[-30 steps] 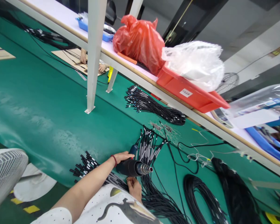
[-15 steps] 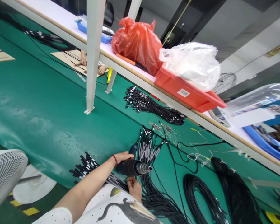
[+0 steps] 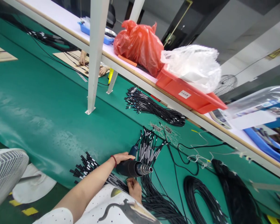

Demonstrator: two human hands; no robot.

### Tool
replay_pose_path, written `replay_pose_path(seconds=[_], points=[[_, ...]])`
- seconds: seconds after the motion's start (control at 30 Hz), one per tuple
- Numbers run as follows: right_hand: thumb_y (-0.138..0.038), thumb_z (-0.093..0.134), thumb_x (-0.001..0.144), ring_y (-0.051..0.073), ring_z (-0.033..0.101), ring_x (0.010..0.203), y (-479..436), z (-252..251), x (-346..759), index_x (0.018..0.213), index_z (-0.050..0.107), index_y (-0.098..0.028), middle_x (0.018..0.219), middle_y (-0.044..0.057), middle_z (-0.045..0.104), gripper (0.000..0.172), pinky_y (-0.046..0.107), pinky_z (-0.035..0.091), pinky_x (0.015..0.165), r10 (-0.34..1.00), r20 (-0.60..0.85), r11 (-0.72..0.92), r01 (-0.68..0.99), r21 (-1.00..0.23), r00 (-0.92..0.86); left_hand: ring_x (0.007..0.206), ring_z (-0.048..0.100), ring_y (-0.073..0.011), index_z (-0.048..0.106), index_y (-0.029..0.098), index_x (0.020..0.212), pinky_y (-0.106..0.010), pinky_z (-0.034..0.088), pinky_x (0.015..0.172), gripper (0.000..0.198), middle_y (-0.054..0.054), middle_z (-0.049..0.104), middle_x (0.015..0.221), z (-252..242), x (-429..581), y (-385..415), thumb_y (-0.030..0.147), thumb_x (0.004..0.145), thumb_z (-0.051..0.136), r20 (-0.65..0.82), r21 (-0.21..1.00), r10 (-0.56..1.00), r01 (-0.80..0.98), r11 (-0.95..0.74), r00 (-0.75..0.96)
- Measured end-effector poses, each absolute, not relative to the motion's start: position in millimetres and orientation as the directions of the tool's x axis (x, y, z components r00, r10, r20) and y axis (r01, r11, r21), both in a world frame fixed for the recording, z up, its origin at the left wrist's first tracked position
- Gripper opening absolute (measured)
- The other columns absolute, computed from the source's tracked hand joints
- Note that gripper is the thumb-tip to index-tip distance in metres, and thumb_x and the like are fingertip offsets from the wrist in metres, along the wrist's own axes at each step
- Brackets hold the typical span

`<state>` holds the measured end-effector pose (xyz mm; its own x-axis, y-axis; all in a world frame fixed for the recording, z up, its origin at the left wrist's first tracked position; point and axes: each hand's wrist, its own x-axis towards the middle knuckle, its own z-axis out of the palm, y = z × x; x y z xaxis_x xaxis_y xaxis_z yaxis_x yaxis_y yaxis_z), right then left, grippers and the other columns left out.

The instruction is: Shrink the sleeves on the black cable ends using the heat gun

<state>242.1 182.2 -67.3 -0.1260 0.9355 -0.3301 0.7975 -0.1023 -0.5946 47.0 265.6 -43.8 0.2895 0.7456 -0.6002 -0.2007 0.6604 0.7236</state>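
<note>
My left hand (image 3: 121, 157), with a red bracelet at the wrist, is closed round the handle of a dark heat gun (image 3: 133, 168). The gun's metal nozzle points right, over a fan of black cables with grey-sleeved ends (image 3: 149, 146). My right hand (image 3: 134, 189) sits just below the gun, close to my body, fingers curled down on a bundle of black cables (image 3: 154, 199). Another bunch of cable ends (image 3: 84, 166) lies left of my left forearm.
The green mat (image 3: 49, 102) carries more cable bundles (image 3: 151, 105) and coils (image 3: 200, 196). A white post (image 3: 94, 62) stands on it. The shelf above holds a red bag (image 3: 140, 43), an orange bin (image 3: 189, 93) and a clear bag. Another person's hands (image 3: 84, 59) work at the far side. A fan (image 3: 4, 174) stands at left.
</note>
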Motion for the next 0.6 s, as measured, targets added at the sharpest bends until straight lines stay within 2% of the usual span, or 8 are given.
replay_pose_path(seconds=[0.1,0.17,0.33,0.43,0.5,0.6], points=[[-0.042,0.049,0.073,0.019,0.058,0.057,182,-72,244,0.071,0.069,-0.019,0.057,0.002,0.063,0.031,0.028,0.039,0.059,0.939,-0.318,-0.094,0.795,-0.599,-0.129,0.065,0.060,-0.0129,0.061,0.013,0.088,-0.026,0.046,0.066,0.033,0.002,0.064,0.070,-44,46,265,0.032,0.067,0.079,-0.575,0.711,0.744,-0.243,0.660,0.341],[-0.042,0.049,0.073,0.019,0.058,0.057,182,-74,245,0.071,0.069,-0.019,0.057,0.002,0.063,0.031,0.028,0.040,0.059,0.941,-0.311,-0.088,0.793,-0.603,-0.132,0.061,0.060,-0.0116,0.059,0.014,0.086,-0.024,0.045,0.062,0.033,0.005,0.062,0.066,-43,45,266,0.029,0.065,0.080,-0.572,0.697,0.738,-0.262,0.667,0.358],[-0.043,0.049,0.073,0.020,0.059,0.057,182,-72,245,0.071,0.069,-0.019,0.058,0.002,0.064,0.031,0.028,0.040,0.059,0.938,-0.314,-0.081,0.785,-0.614,-0.149,0.052,0.055,-0.0085,0.057,0.013,0.084,-0.023,0.046,0.053,0.015,0.006,0.057,0.062,-43,46,274,0.024,0.082,0.068,-0.614,0.656,0.682,-0.224,0.721,0.396],[-0.042,0.049,0.072,0.020,0.059,0.057,182,-70,244,0.071,0.069,-0.019,0.058,0.002,0.065,0.031,0.028,0.041,0.059,0.935,-0.324,-0.088,0.786,-0.612,-0.147,0.051,0.054,-0.0075,0.059,0.012,0.080,-0.022,0.046,0.052,0.016,0.006,0.057,0.062,-45,48,276,0.026,0.088,0.061,-0.620,0.644,0.663,-0.211,0.735,0.419],[-0.042,0.049,0.072,0.020,0.061,0.058,182,-69,244,0.071,0.069,-0.019,0.059,0.002,0.066,0.030,0.028,0.042,0.060,0.934,-0.329,-0.095,0.786,-0.611,-0.143,0.051,0.054,-0.0081,0.059,0.012,0.078,-0.023,0.046,0.053,0.016,0.005,0.058,0.061,-46,47,276,0.026,0.085,0.065,-0.606,0.642,0.669,-0.233,0.731,0.429],[-0.042,0.049,0.072,0.020,0.062,0.060,182,-70,244,0.073,0.070,-0.019,0.061,0.003,0.067,0.030,0.028,0.042,0.061,0.932,-0.337,-0.106,0.787,-0.608,-0.134,0.056,0.058,-0.0109,0.061,0.014,0.080,-0.024,0.044,0.059,0.024,0.005,0.062,0.063,-50,43,272,0.026,0.069,0.079,-0.558,0.643,0.711,-0.319,0.696,0.428]])
